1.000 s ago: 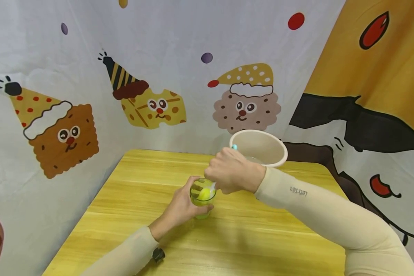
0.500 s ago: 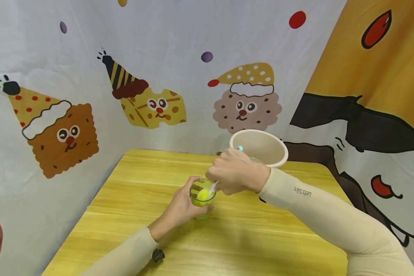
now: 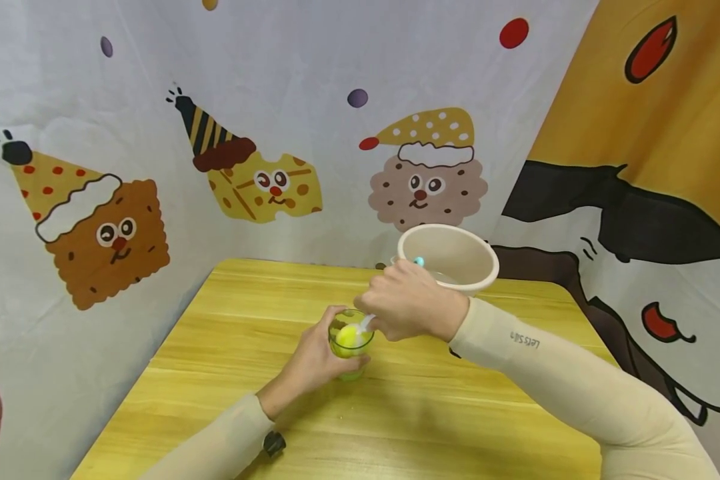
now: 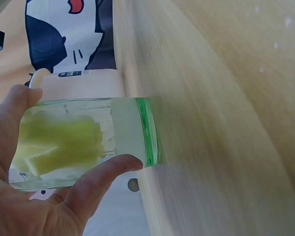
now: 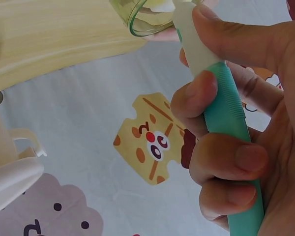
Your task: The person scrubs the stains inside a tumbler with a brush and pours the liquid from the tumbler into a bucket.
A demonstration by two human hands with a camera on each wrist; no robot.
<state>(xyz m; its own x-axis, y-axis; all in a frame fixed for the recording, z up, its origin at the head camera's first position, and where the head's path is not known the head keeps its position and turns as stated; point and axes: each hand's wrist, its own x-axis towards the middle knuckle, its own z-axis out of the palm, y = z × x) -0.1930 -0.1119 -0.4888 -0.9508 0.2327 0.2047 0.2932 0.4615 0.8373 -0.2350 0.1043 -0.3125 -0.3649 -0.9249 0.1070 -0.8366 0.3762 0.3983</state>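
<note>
My left hand (image 3: 312, 365) grips a clear, green-tinted glass (image 4: 130, 125) low over the wooden table, thumb on one side and fingers on the other. In the left wrist view the glass's thick green base is right at the tabletop. A sponge cup brush (image 5: 228, 108) is in my right hand (image 3: 405, 300), the fingers curled round its teal and white handle and the thumb along the white neck. Its yellow sponge head (image 4: 64, 142) is inside the glass. The handle's teal end shows above my right fist in the head view.
A cream plastic bucket (image 3: 493, 270) stands at the table's back right, behind my right hand. The wooden table (image 3: 246, 300) backs onto a cartoon-printed curtain (image 3: 312, 80). A small black object (image 3: 274, 443) sits by my left sleeve.
The brush handle's teal end has shifted slightly right, and the sponge head has moved a little inside the glass. The left hand keeps the glass in nearly the same place.
</note>
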